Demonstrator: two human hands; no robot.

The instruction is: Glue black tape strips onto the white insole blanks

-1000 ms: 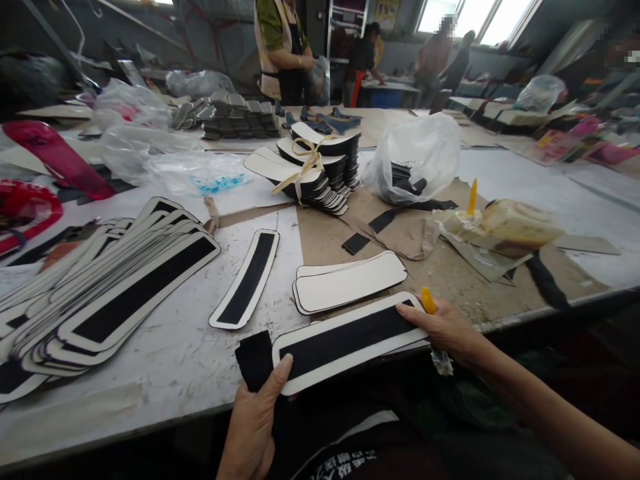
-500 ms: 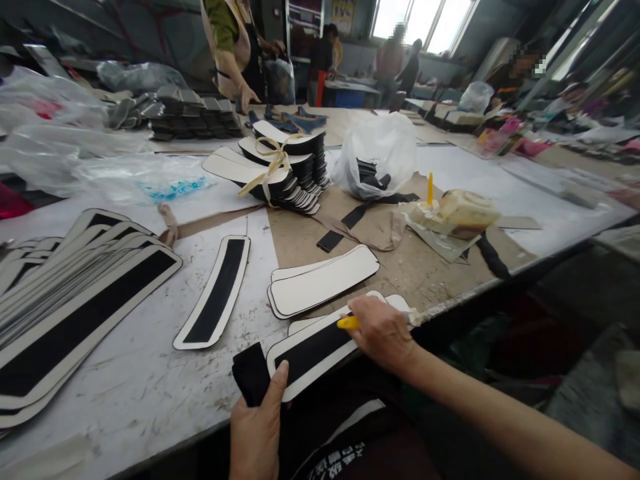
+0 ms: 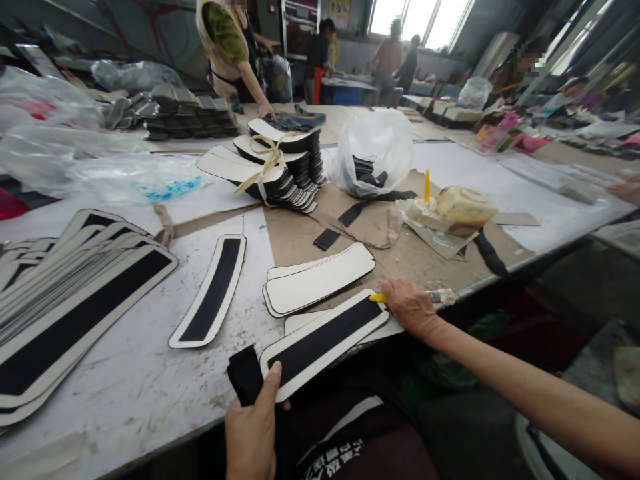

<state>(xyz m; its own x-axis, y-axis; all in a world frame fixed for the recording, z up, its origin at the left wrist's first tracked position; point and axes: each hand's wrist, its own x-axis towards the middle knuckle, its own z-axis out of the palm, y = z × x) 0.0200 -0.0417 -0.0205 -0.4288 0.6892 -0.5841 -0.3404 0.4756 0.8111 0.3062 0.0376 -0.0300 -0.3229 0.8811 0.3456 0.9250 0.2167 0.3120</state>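
My left hand [image 3: 251,423] is closed on the near left end of a curved white panel [image 3: 286,388] with a black strip [image 3: 325,339] along its middle, thumb on top. A bundle of folded black fabric [image 3: 245,375] also sits in that hand. My right hand [image 3: 413,308], at the panel's far right end, is wrapped round a glue brush [image 3: 442,297]. The yellow handle end points left over the panel, while the pale, crusted bristles point right. Under the held panel lies another white panel [image 3: 305,323]. Just beyond are stacked plain white panels [image 3: 320,280].
A finished-looking panel [image 3: 209,293] and a fanned pile of panels [image 3: 90,320] lie left. Tied bundles [image 3: 270,160], a plastic bag [image 3: 373,150] of black strips, and a glue-stained container [image 3: 465,210] stand beyond. A co-worker [image 3: 230,53] is across the table.
My right hand has slid right along the panel to its far end with the brush, uncovering more of the black strip. My left hand keeps its hold. The co-worker's arm has moved right.
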